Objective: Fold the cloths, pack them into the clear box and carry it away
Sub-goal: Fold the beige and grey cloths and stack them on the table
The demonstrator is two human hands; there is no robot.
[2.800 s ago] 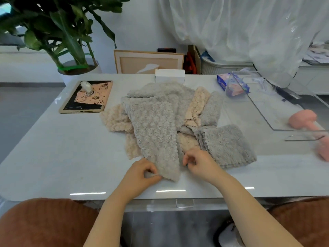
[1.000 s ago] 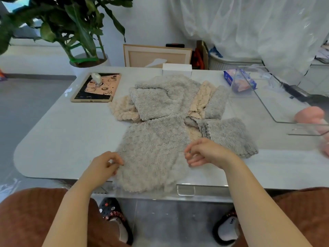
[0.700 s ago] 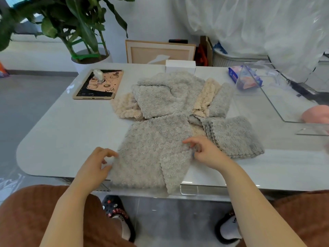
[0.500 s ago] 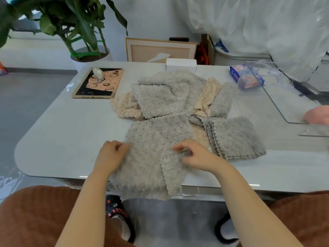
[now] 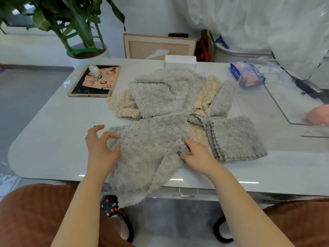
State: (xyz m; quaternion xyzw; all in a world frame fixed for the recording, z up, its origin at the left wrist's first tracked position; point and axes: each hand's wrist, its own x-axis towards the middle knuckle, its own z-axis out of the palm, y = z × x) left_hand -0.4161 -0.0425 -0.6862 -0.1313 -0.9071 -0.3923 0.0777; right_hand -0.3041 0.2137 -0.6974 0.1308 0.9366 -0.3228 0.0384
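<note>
A grey fluffy cloth lies spread in the lower middle of the frame on the glossy white table, with its lower edge hanging over the table's near rim. The left hand rests its heel on the cloth's left border, with the fingers spread apart and raised, gripping nothing. The right hand is at the cloth's right side and pinches a raised flap of it between the thumb and curled fingers. The flap runs as a ridge from that hand down toward the bottom edge, so the cloth lies between the two hands and partly under both.

Just right of the right hand sits a neat stack of folded grey cloths. Above the spread cloth, in the middle of the frame, a loose heap of grey and beige cloths touches its upper edge. The clear plastic box stands at the right edge of the frame, well apart from both hands. A blue packet shows through its far corner, and a pink rounded object shows at its near side — blurred, so I cannot tell what it is.

At upper left lies a tablet in a pink cartoon case. A small white carton sits at the table's far edge, and a potted green plant stands beyond the tablet.
</note>
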